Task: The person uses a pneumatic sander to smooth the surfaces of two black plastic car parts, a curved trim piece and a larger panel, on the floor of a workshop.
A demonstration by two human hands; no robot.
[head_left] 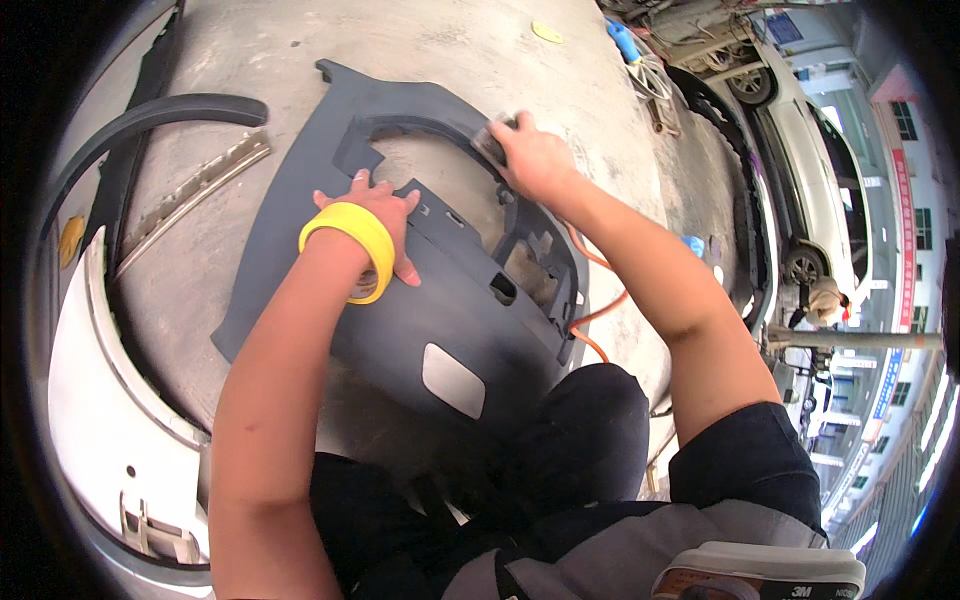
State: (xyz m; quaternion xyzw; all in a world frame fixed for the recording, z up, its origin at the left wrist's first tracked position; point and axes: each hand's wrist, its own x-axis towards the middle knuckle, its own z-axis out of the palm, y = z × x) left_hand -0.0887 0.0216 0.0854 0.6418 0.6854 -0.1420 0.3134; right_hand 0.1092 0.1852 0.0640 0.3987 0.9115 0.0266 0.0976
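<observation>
A dark grey car bumper cover [290, 240] with several openings lies on the concrete in front of my knees. Its surface has a dull finish. My left hand [380, 205] rests on it with fingers spread, beside the large upper opening. Around my left wrist hangs a roll of yellow tape [342, 215]. Along the upper right edge of the cover, my right hand [535, 155] grips a small dark grey pad [489, 146], which looks like a sanding pad and touches that edge. The pad's underside is hidden.
An orange hose [610, 312] passes under my right forearm. White panel [100, 400], black curved trim [170, 108] and a metal strip [200, 188] lie left. At right are a blue-handled tool [624, 42], a white car [825, 190] and a distant person [826, 302].
</observation>
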